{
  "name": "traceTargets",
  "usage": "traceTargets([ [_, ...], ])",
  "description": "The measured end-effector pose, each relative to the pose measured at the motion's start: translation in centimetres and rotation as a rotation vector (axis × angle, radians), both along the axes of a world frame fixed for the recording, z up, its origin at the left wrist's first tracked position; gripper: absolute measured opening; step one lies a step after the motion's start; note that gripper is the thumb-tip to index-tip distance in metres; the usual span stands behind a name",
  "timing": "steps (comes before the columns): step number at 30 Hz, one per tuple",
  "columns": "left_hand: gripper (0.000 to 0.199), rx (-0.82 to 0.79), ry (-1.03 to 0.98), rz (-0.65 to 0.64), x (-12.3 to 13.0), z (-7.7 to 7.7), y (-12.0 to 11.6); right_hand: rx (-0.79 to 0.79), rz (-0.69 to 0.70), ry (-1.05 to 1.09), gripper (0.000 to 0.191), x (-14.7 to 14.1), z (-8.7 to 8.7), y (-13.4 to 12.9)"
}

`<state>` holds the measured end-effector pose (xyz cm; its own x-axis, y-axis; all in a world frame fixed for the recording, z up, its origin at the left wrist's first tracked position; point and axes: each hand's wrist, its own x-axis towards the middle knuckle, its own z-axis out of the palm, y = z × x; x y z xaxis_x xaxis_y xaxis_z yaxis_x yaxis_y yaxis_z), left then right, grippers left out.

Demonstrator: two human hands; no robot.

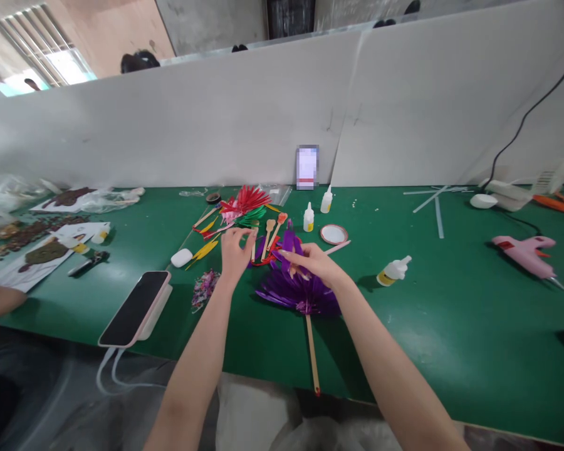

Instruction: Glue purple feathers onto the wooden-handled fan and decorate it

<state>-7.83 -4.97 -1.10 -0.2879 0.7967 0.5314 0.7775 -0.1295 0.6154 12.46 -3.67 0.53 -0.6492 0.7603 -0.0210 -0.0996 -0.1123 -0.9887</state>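
A purple feather fan (282,291) with a wooden handle (313,354) lies in front of me, its handle pointing towards my body. My right hand (313,263) is above the fan, fingers closed on a purple feather (289,241) that stands up. To the left, my left hand (236,250) has thumb and fingers pinched together; whatever is between the tips is too small to make out. Just beyond its fingertips lie wooden sticks (267,238) with rounded heads and red cord. A red feather fan (247,203) with green and pink parts lies farther back.
Glue bottles stand at the back (309,219) and right (393,274), near a round white dish (333,234). A pink glue gun (524,254) lies far right. At left are a phone (136,307) with cables, yellow feathers (204,250) and someone's forearm (0,300).
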Motion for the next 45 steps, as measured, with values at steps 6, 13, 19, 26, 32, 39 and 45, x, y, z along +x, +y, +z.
traceTargets([
  [6,0.031,-0.338,-0.530,-0.399,3.7,0.5,-0.9,0.070,0.191,-0.144,0.054,-0.9,-0.7,-0.5],
  [13,0.029,-0.453,-0.862,-0.496,2.7,1.3,-1.1,-0.019,0.148,-0.079,0.049,0.0,-0.5,0.2],
  [19,0.022,-0.511,-1.008,-0.546,1.0,1.6,-1.5,-0.074,0.055,0.156,0.042,2.2,-0.7,1.7],
  [26,0.024,-0.420,-1.042,-0.721,-0.2,2.5,-2.4,-0.102,0.110,0.201,0.040,4.5,-0.6,2.4],
  [32,0.030,-0.247,-1.082,-0.731,-0.9,2.7,-2.4,0.025,-0.227,-0.025,0.045,3.4,-0.7,2.7],
  [39,0.026,-0.507,-0.845,-0.628,1.6,2.0,-1.9,0.634,-0.746,-0.416,0.051,0.1,-2.6,2.2],
  [45,0.027,-0.561,-0.861,-0.632,2.3,1.7,-1.8,0.335,-0.311,0.002,0.036,-0.4,-0.5,1.0],
])
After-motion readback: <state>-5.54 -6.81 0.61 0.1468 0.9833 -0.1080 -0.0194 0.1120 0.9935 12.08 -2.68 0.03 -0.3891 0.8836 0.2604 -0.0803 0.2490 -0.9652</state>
